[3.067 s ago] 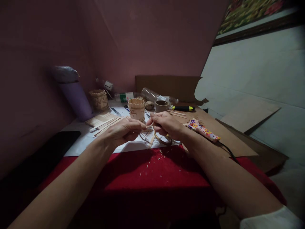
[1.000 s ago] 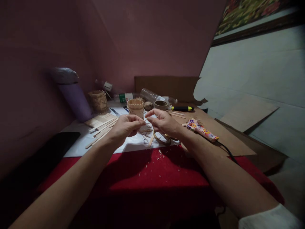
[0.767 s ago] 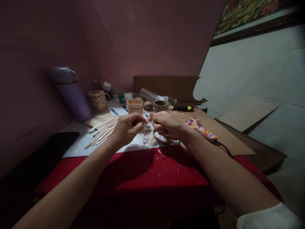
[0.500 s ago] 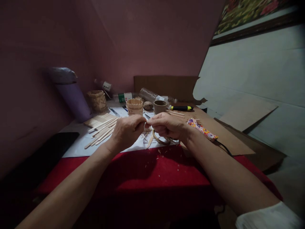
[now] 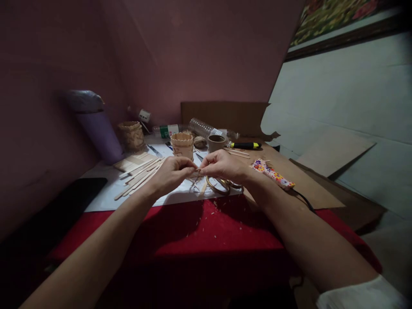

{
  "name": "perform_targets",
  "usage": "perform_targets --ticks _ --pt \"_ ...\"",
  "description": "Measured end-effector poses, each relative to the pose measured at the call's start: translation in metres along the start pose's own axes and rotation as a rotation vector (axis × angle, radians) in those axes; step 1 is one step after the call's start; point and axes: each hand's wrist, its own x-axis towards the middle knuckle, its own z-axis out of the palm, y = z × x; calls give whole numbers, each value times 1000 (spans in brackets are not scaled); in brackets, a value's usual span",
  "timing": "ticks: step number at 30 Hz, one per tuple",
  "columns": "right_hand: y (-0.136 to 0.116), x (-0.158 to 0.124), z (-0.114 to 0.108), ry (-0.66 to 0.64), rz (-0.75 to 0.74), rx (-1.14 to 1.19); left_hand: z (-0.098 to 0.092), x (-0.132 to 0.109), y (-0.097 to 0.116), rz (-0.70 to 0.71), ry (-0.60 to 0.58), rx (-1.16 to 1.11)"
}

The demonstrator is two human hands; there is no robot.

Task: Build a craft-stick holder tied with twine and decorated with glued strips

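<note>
Both left fingers (image 5: 188,165) and right fingers (image 5: 207,165) pinch a stick (image 5: 197,173) over white paper (image 5: 106,194) on red cloth (image 5: 209,234) — pink wall (image 5: 199,56) behind.

No text reads clearly (bottle label (image 5: 169,130) blurred).

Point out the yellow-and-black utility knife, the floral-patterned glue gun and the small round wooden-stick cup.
yellow-and-black utility knife (image 5: 246,145): head view, on its handle.
floral-patterned glue gun (image 5: 272,174): head view, middle of its body.
small round wooden-stick cup (image 5: 182,148): head view, its front wall.
</note>
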Motion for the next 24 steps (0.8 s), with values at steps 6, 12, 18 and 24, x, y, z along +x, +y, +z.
perform_targets --ticks 6,12,18,24 --pt "1 2 7 50 -40 -164 -1 -1 2 -283 -86 -284" --pt "3 3 9 75 -100 -265 1 -1 -1 -286 -65 -290" --pt "2 2 7 46 -95 -206 0 0 -1 -288 -52 -339" --pt "-4 -1 2 -57 13 -106 -1 1 -4 -268 -53 -373"
